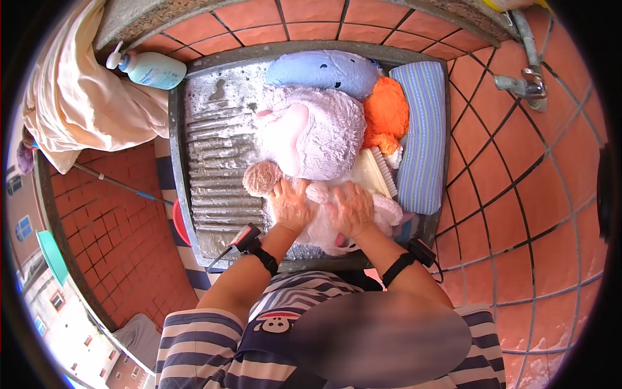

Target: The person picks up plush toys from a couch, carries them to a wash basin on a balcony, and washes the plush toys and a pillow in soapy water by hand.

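A wet, soapy pink plush toy (321, 228) lies at the near side of a stone wash basin (311, 264). My left hand (291, 206) presses on its left part, beside a small brown fluffy piece (262, 178). My right hand (352, 209) is on the toy's right part, fingers bent into the plush. Both hands have suds on them. Just beyond my hands sits a larger pale purple plush (330, 133). A cream scrub brush (377, 172) lies right of it, bristles to the right.
A blue plush (321, 70), an orange fluffy toy (387, 107) and a striped blue cushion (419, 136) line the basin. Ridged washboard (220, 168) fills its left side. A pump bottle (155, 70) and cream cloth (91, 84) are at upper left, a metal tap (532, 84) at upper right.
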A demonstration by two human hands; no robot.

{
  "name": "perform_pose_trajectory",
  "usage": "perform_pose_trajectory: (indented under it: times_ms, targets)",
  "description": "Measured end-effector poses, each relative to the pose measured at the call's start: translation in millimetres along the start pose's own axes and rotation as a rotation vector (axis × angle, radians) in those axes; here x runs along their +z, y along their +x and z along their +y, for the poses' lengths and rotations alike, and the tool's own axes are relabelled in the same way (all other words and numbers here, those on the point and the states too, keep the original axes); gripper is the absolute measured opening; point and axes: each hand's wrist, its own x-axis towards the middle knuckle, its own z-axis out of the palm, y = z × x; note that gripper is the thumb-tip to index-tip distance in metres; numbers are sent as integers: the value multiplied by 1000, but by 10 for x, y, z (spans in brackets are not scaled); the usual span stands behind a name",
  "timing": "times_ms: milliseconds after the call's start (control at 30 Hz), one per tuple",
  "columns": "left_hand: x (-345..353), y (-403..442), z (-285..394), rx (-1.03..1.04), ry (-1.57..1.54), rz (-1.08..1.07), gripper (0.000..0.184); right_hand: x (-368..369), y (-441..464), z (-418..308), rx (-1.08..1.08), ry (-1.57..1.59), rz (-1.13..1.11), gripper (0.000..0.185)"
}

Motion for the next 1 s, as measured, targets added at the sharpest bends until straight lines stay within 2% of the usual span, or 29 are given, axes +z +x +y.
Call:
perform_pose_trajectory:
  times_ms: [100, 200, 267, 300, 333, 367, 467, 533, 567, 700, 767, 800, 833, 867, 900, 933, 1000]
  targets:
    - [235, 15, -113, 14, 111, 1, 58, 61, 76, 53, 50, 67, 7, 24]
    - [479, 78, -224, -18, 15, 21, 56, 211, 191, 143, 125, 204, 37, 20]
    - [569, 214, -264, -5, -199, 57, 51, 369, 269, 270, 154, 285, 82, 20]
    - [426, 302, -227, -17, -108, -68, 44, 408, 330, 332, 90, 278, 116, 22]
    - [497, 342, -286, -18, -103, -64, 44, 446, 369, 369, 26, 270, 153, 26]
    - [613, 361, -366, 64, 27, -68, 42, 475, 365, 386, 73, 242, 116, 32]
    - [811, 353, -438, 147, 162, 147, 37, 283, 432, 275, 159, 155, 139, 29]
    - [598, 422, -292, -67, 27, 167, 32, 279, 464, 279, 131, 152, 186, 27]
    - [440, 472, -231, -95, -60, 68, 29, 266, 463, 274, 110, 149, 215, 25]
    - [363, 495, -218, 23, -42, 194, 25, 131, 416, 183, 86, 131, 234, 24]
    - [228, 447, -183, 55, -70, 173, 27, 21, 289, 132, 157, 103, 67, 41]
    - [159, 409, -166, 63, -100, 136, 30, -97, 194, 97, 156, 92, 80, 41]
    - [40, 346, -140, 70, -109, 145, 30, -285, 69, 44, 118, 37, 93, 53]
    - [-87, 262, -129, 42, -201, 55, 34, -490, -54, -8, 80, -18, 101, 65]
    - [-191, 188, -124, 17, -291, -33, 40, -724, -139, -51, 191, -139, -97, 71]
    - [-224, 83, -141, 26, -297, -23, 40, -753, -234, 29, 190, -149, -87, 71]
    - [-229, -256, -183, 71, -316, 292, 52, -639, -386, 253, 305, -51, -88, 68]
